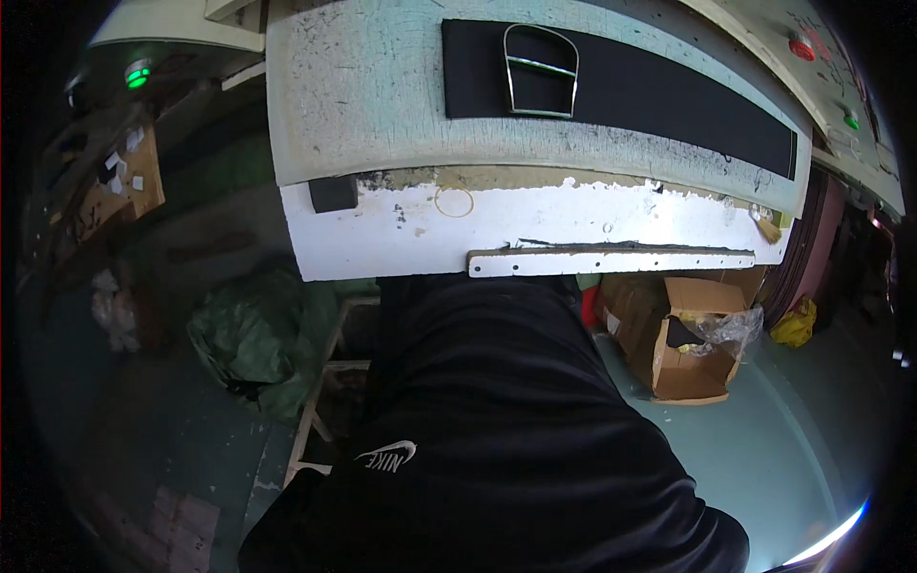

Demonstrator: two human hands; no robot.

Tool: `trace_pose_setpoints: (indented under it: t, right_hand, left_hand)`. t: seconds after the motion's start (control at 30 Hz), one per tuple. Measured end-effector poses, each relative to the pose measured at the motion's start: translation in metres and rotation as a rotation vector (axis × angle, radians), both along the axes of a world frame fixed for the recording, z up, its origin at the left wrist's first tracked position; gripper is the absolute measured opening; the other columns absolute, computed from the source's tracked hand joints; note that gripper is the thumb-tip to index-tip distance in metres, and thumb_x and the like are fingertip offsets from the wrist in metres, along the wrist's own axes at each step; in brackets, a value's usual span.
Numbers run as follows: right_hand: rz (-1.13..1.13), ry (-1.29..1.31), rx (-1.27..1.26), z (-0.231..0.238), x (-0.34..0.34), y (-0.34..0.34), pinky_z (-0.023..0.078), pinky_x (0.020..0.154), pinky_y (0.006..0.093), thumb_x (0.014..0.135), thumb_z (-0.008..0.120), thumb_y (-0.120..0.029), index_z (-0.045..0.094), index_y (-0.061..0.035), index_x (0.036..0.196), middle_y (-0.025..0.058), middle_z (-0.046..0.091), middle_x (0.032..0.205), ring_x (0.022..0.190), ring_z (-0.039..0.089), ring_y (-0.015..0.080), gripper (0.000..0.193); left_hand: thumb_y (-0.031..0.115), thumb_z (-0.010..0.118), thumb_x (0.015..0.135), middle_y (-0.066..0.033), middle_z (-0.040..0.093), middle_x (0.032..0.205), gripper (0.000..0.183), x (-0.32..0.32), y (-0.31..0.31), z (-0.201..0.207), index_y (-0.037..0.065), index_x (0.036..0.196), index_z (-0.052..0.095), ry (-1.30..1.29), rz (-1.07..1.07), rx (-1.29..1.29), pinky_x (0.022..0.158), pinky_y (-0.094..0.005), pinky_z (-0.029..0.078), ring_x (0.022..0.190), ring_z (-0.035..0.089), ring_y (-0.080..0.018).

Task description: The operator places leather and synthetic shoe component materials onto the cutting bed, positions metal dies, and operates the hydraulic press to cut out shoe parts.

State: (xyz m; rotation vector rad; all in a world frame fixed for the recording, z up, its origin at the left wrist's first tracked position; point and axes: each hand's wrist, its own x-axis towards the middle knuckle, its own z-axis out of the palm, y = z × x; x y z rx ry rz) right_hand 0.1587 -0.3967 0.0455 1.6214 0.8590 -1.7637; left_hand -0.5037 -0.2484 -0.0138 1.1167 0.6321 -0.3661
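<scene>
Neither of my hands shows; only my dark clothed torso and upper arms fill the lower middle. On the worn, pale cutting board (363, 95) of the bench lies a long black strip of sheet material (669, 119), running from the middle to the right. A metal cutting die (542, 67), arched at its far end and with a crossbar, rests on the strip's left end. A small black piece (333, 194) lies on the left of the white front ledge (373, 244), with a thin yellowish rubber band (437, 201) to its right.
A small brush (768, 229) lies at the ledge's right end. A raised strip with holes (611, 263) runs along the front edge. Below right stands an open cardboard box (693, 384); a green bag (248, 325) is at left. A lit green button (138, 74) shows at upper left.
</scene>
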Motion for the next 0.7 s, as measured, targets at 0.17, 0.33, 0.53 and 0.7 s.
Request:
trace_pose_setpoints:
  t: [0.17, 0.33, 0.53, 0.7]
  right_hand:
    - [0.1, 0.071, 0.074, -0.019, 0.015, -0.031, 0.053, 0.077, 0.0394, 0.081, 0.075, -0.029, 0.067, 0.001, 0.107, 0.0154, 0.072, 0.089, 0.088, 0.069, 0.0283, 0.041]
    - [0.209, 0.139, 0.147, -0.051, 0.018, -0.035, 0.053, 0.077, 0.0401, 0.08, 0.075, -0.029, 0.067, 0.0004, 0.107, 0.0162, 0.072, 0.09, 0.088, 0.07, 0.0298, 0.041]
    - [0.301, 0.234, 0.059, -0.043, 0.014, 0.072, 0.055, 0.077, 0.0427, 0.078, 0.074, -0.025, 0.068, -0.004, 0.106, 0.018, 0.072, 0.095, 0.091, 0.07, 0.0338, 0.035]
    - [0.008, 0.07, 0.805, 0.048, -0.042, 0.321, 0.053, 0.074, 0.035, 0.083, 0.075, -0.012, 0.069, 0.0014, 0.101, 0.0136, 0.071, 0.085, 0.08, 0.07, 0.0256, 0.024]
  left_hand:
    - [0.009, 0.065, 0.091, -0.0145, 0.068, 0.117, 0.042, 0.012, 0.009, -0.007, 0.002, 0.131, 0.056, -0.058, -0.074, -0.095, 0.091, -0.0328, 0.049, 0.11, 0.059, -0.0174]
    - [0.009, 0.065, 0.091, -0.0148, 0.068, 0.118, 0.044, 0.023, 0.021, -0.016, 0.002, 0.133, 0.055, -0.117, -0.139, -0.191, 0.092, -0.033, 0.049, 0.111, 0.059, -0.0177]
    - [0.01, 0.065, 0.091, -0.0151, 0.067, 0.119, 0.046, 0.038, 0.027, -0.024, 0.002, 0.134, 0.053, -0.184, -0.217, -0.305, 0.093, -0.0333, 0.049, 0.113, 0.059, -0.0181]
    - [0.01, 0.065, 0.091, -0.0153, 0.067, 0.121, 0.047, 0.054, 0.029, -0.026, 0.002, 0.136, 0.052, -0.228, -0.253, -0.357, 0.094, -0.0335, 0.049, 0.114, 0.059, -0.0184]
